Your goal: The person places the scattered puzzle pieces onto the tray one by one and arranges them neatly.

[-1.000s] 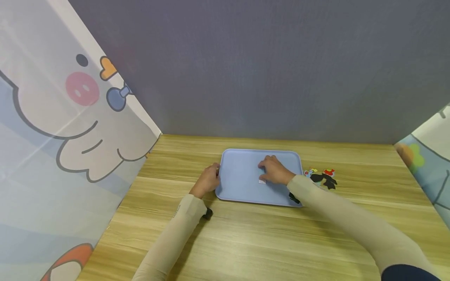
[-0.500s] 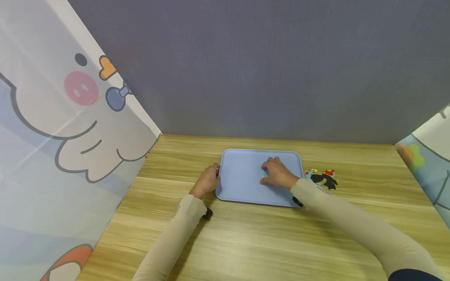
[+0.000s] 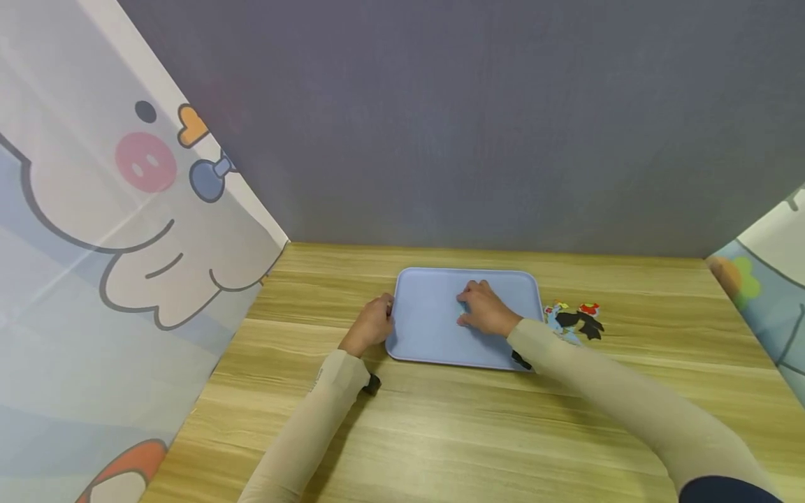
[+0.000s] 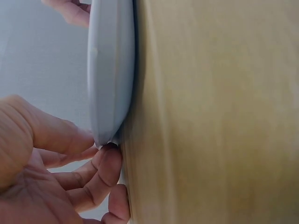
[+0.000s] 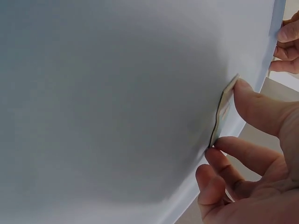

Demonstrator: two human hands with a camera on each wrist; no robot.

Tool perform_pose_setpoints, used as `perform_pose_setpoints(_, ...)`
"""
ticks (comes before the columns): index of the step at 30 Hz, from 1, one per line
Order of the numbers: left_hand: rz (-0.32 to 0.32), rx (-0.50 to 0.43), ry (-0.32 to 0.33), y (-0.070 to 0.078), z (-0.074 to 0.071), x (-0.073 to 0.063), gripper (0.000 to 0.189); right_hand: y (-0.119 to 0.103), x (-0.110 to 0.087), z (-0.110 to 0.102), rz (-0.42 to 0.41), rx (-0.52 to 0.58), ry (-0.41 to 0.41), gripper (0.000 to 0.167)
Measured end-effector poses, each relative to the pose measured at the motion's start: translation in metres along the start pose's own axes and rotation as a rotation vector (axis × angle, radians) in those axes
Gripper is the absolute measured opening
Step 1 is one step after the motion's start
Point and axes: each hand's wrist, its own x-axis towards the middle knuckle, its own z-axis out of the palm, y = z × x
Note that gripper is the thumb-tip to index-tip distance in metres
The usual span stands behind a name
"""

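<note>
A light blue rectangular tray (image 3: 426, 311) lies on the wooden table. At its left rim, my left hand (image 3: 372, 320) holds the edge; in the left wrist view the thumb (image 4: 63, 135) is on the rim and the fingertips are at its underside. Over the tray, right of its middle, my right hand (image 3: 489, 309) pinches a thin flat piece (image 5: 221, 112) between thumb and fingers. The piece stands on edge, with a pale face and a dark outline; its picture is mostly hidden from this angle.
Right of the tray lie several flat cutout pieces, among them a black one (image 3: 590, 325), a red one (image 3: 589, 309) and a light blue one (image 3: 553, 318). A grey panel (image 3: 472, 126) rises behind the table (image 3: 440, 433). Cartoon-printed cloth (image 3: 126, 293) hangs at left.
My right hand shifted slightly right, then back left over the tray. A white piece seen flatter under the fingers now stands more on edge in them. The left hand stays at the rim.
</note>
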Motion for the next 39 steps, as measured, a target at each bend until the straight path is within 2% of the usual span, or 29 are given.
perform_pose_setpoints(6, 0.016, -0.004, 0.001, -0.002, 0.001, 0.000, 0.037, -0.005, 0.007, 0.002, 0.033, 0.022, -0.027, 0.051)
perform_pose_setpoints(12, 0.019, -0.010, 0.007, -0.003, 0.001, 0.000, 0.038, -0.007, 0.013, 0.003, 0.022, 0.015, -0.032, 0.054)
perform_pose_setpoints(20, 0.029, 0.018, 0.011, -0.003, 0.001, 0.000, 0.042, -0.011, 0.021, 0.000, -0.002, -0.015, -0.121, 0.055)
perform_pose_setpoints(24, 0.058, 0.020, 0.025, -0.004, 0.001, 0.001, 0.041, -0.014, 0.023, -0.001, -0.008, -0.009, -0.157, 0.056)
perform_pose_setpoints(28, 0.090, 0.017, 0.028, -0.006, 0.000, 0.001, 0.041, -0.018, 0.028, 0.001, 0.012, -0.013, -0.146, 0.058)
perform_pose_setpoints(34, 0.060, 0.021, 0.003, -0.004, 0.000, -0.001, 0.043, -0.017, 0.037, 0.012, 0.071, 0.035, -0.053, 0.054)
perform_pose_setpoints(39, 0.042, 0.027, -0.003, -0.002, 0.000, -0.001, 0.045, -0.018, 0.045, 0.017, 0.048, 0.048, 0.044, 0.049)
